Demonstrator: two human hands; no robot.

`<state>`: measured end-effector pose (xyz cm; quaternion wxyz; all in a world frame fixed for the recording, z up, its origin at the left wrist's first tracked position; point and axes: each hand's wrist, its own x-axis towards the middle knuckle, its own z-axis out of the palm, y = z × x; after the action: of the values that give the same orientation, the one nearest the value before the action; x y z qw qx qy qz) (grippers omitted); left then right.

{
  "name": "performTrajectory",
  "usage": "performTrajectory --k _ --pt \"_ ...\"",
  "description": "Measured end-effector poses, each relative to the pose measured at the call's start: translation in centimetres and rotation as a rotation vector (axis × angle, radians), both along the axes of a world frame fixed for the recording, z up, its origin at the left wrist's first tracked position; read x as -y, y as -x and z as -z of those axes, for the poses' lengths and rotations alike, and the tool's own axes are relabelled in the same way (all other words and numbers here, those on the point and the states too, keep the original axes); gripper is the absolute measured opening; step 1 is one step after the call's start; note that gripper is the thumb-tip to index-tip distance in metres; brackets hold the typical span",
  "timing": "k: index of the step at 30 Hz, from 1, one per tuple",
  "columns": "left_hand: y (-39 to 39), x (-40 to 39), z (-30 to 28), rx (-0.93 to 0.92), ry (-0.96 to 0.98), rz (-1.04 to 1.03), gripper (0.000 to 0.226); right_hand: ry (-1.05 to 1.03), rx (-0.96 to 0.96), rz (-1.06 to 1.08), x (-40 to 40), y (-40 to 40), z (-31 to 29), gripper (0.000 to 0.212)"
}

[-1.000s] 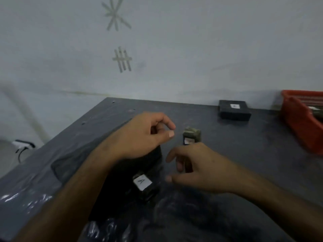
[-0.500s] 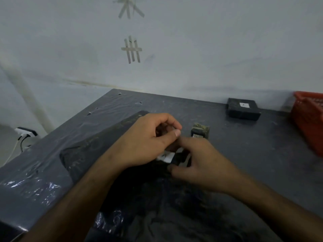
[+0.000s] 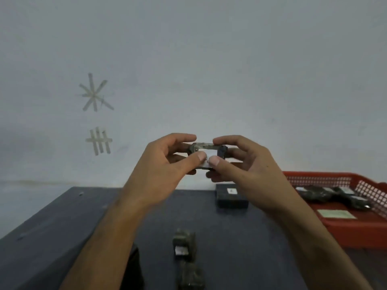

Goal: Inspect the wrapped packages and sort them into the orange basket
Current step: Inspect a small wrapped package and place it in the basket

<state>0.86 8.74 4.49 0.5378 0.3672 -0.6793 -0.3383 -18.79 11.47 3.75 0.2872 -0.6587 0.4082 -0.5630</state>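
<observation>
I hold a small dark wrapped package (image 3: 207, 150) with a white label up in front of the wall, above the table. My left hand (image 3: 167, 164) grips its left end and my right hand (image 3: 240, 162) its right end, thumbs on the label. On the dark table (image 3: 62, 237) below stand a small greenish wrapped package (image 3: 184, 243) and another one (image 3: 191, 277) nearer me. A flat black wrapped box (image 3: 231, 198) lies at the back. The orange basket (image 3: 343, 227) sits at the right and holds several dark wrapped packages (image 3: 326, 195).
A white wall (image 3: 209, 59) with tape marks stands right behind the table. A black plastic sheet (image 3: 134, 268) shows under my left forearm. The table's left edge slants away at the left.
Both hands took up the labelled package from the black sheet and raised it to eye height. The view tilted up, and the basket's inside came into sight.
</observation>
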Motion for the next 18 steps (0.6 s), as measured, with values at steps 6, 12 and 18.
performTrajectory --k 6,12,18 --pt "2.1 1.3 -0.5 -0.01 0.055 0.129 0.048 0.007 0.067 0.082 0.5 2.0 -0.5 0.034" --pt "3.2 2.0 0.8 -0.056 0.076 0.11 0.039 -0.035 -0.044 0.038 0.9 2.8 -0.2 0.031" --pt "3.4 1.6 0.7 -0.077 0.109 0.059 0.038 0.022 -0.085 0.11 0.9 1.7 -0.1 0.026"
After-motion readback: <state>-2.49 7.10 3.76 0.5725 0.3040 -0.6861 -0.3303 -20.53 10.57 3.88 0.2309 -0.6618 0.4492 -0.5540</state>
